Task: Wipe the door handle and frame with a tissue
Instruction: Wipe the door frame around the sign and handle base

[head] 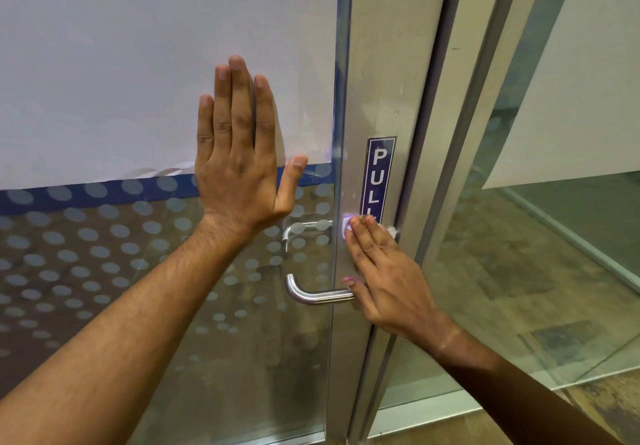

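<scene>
Here, the left hand [239, 153] lies flat on the glass door [104, 63]; the right hand [384, 271], grip wide, presses a tissue [347, 228] against the metal door frame [391, 81].

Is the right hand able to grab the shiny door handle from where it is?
Probably yes. The right hand presses a tissue on the frame, thumb already beside the door handle, with nothing between.

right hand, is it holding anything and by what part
The right hand presses a white tissue flat against the door frame under straight fingers; only its edge shows. The left hand holds nothing.
</scene>
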The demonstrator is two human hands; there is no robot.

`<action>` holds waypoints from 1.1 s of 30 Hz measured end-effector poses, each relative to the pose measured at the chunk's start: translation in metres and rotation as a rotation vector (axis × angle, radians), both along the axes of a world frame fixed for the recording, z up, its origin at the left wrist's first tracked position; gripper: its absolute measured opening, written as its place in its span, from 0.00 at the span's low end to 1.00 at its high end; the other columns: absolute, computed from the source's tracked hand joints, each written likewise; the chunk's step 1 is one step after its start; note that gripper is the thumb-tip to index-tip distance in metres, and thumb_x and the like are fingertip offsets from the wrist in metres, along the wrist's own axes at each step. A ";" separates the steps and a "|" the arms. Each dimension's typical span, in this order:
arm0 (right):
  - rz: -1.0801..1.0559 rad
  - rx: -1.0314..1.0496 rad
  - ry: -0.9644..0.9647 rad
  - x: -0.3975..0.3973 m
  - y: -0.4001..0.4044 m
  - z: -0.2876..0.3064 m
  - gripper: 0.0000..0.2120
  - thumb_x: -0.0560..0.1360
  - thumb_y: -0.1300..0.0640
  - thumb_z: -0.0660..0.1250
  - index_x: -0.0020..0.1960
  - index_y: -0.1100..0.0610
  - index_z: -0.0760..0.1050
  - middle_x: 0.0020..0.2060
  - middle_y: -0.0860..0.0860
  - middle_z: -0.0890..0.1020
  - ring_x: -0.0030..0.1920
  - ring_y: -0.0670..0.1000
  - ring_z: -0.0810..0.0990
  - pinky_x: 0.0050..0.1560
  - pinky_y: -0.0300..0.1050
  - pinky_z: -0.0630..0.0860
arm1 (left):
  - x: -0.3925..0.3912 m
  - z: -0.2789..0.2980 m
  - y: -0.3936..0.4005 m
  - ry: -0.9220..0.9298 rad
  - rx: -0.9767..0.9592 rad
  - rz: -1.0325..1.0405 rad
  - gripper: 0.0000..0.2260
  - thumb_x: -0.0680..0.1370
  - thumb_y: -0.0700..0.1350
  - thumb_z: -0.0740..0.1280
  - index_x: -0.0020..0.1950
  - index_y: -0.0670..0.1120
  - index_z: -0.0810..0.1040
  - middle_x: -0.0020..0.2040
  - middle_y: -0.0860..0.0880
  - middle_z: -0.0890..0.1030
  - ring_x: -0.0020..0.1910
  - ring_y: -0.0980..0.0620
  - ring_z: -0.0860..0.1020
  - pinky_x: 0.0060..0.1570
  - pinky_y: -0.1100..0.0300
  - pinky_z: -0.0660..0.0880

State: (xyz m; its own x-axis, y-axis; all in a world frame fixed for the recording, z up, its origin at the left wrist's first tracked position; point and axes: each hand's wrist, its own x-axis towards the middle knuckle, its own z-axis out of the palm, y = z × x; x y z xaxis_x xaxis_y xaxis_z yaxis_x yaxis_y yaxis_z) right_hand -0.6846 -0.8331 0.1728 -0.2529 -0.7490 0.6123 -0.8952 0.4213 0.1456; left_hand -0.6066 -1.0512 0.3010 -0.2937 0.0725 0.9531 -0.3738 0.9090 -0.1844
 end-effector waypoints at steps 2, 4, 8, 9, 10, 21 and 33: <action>-0.030 -0.031 -0.028 0.002 0.002 -0.001 0.32 0.82 0.43 0.49 0.77 0.65 0.55 0.78 0.60 0.54 0.79 0.59 0.53 0.77 0.54 0.53 | 0.000 0.000 0.000 0.002 0.002 0.006 0.36 0.81 0.60 0.53 0.79 0.34 0.54 0.76 0.30 0.58 0.77 0.33 0.54 0.79 0.47 0.44; -0.049 -0.111 -0.090 0.008 -0.010 0.003 0.34 0.82 0.43 0.49 0.77 0.66 0.50 0.78 0.61 0.48 0.79 0.60 0.48 0.79 0.53 0.47 | 0.000 -0.001 0.000 0.001 -0.001 0.002 0.36 0.81 0.60 0.54 0.79 0.34 0.54 0.77 0.30 0.58 0.77 0.33 0.54 0.79 0.47 0.44; -0.070 -0.195 -0.144 0.013 -0.032 0.016 0.38 0.82 0.40 0.48 0.78 0.68 0.44 0.78 0.61 0.41 0.79 0.61 0.42 0.79 0.54 0.43 | 0.000 0.000 0.000 0.003 0.000 0.003 0.36 0.81 0.60 0.54 0.78 0.34 0.55 0.76 0.29 0.58 0.77 0.33 0.55 0.79 0.47 0.43; -0.058 -0.172 -0.128 0.013 -0.030 0.014 0.38 0.82 0.40 0.48 0.78 0.67 0.44 0.78 0.61 0.41 0.79 0.61 0.42 0.79 0.54 0.44 | 0.000 0.000 0.000 0.006 -0.001 0.005 0.36 0.81 0.60 0.54 0.78 0.33 0.55 0.76 0.29 0.59 0.77 0.32 0.55 0.79 0.47 0.43; -0.038 -0.136 -0.112 0.011 -0.026 0.010 0.38 0.82 0.40 0.49 0.78 0.66 0.44 0.79 0.60 0.42 0.79 0.60 0.43 0.79 0.53 0.44 | -0.001 0.001 0.001 0.009 -0.001 0.010 0.36 0.81 0.60 0.54 0.78 0.33 0.56 0.76 0.29 0.59 0.77 0.32 0.56 0.79 0.48 0.43; -0.059 -0.195 -0.188 0.027 -0.039 0.016 0.38 0.82 0.39 0.46 0.78 0.66 0.42 0.78 0.59 0.40 0.79 0.58 0.42 0.79 0.53 0.45 | -0.001 0.001 0.001 0.023 -0.004 0.024 0.37 0.81 0.61 0.52 0.77 0.32 0.58 0.75 0.28 0.61 0.76 0.32 0.57 0.78 0.48 0.44; -0.083 -0.243 -0.254 0.035 -0.046 0.022 0.38 0.82 0.40 0.48 0.78 0.67 0.43 0.78 0.61 0.41 0.79 0.58 0.40 0.79 0.55 0.48 | -0.001 0.001 0.001 0.023 -0.008 0.017 0.37 0.81 0.61 0.54 0.77 0.32 0.57 0.75 0.28 0.60 0.76 0.32 0.57 0.79 0.48 0.43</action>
State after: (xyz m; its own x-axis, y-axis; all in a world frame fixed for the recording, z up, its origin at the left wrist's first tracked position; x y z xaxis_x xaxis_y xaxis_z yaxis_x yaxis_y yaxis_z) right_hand -0.6492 -0.8787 0.1951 -0.4739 -0.5600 0.6796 -0.8512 0.4892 -0.1904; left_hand -0.6079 -1.0505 0.3017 -0.2732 0.0754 0.9590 -0.3930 0.9012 -0.1828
